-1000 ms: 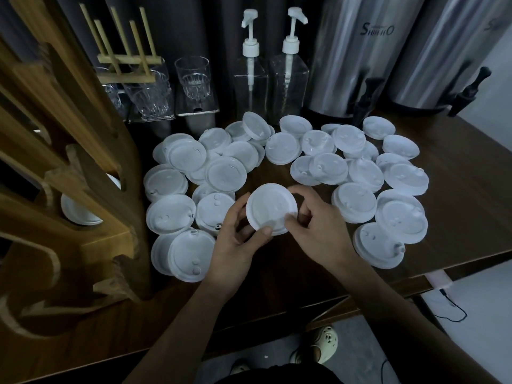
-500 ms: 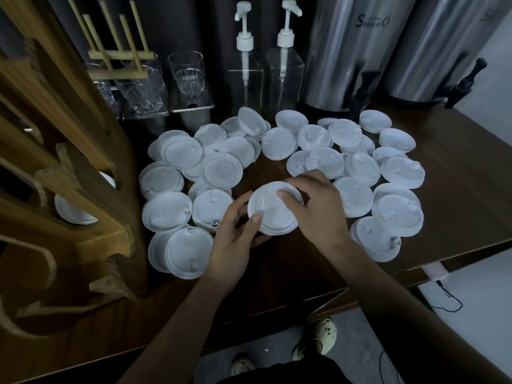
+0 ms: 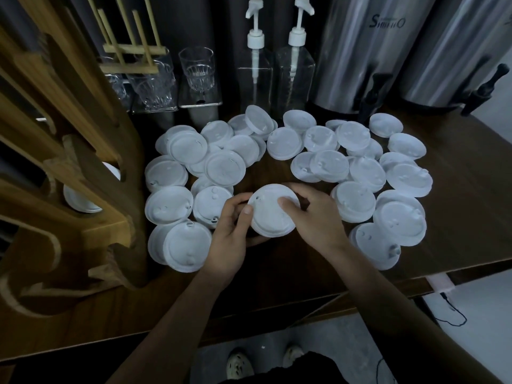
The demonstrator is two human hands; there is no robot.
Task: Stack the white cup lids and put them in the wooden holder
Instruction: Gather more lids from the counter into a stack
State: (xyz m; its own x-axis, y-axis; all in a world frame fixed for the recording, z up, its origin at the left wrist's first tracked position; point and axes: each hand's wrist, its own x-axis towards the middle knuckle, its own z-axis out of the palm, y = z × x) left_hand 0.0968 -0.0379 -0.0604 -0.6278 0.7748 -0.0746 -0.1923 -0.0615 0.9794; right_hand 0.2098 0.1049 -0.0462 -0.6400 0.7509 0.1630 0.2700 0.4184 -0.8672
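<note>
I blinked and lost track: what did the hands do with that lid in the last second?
The right hand moved from the edge of the lid onto its top, thumb now on its face. The left hand kept gripping the left rim. The loose lids and wooden holder stayed put.

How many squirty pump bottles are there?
2. Both stand side by side at the back of the table: one pump bottle next to the drinking glass, the other next to the steel urn. None seem hidden.

Bare forearms (image 3: 177,328), 2 pale clogs (image 3: 239,365).
</note>
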